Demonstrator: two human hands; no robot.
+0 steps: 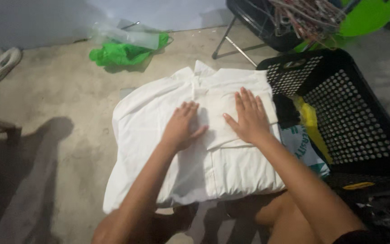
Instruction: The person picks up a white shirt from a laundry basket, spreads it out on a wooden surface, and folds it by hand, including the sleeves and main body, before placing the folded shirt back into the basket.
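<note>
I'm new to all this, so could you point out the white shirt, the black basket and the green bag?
white shirt [231, 167], head view, on its lower front.
black basket [353, 122], head view, on its perforated wall.
green bag [118, 54], head view, on its crumpled middle.

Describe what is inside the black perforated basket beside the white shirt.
Inside the black basket, a yellow item and a dark garment lean at its open side. Anything deeper is hidden by its walls and shadow.

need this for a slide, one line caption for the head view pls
Both hands, left hand and right hand, press flat on a folded white shirt on the floor beside a black crate.
</note>
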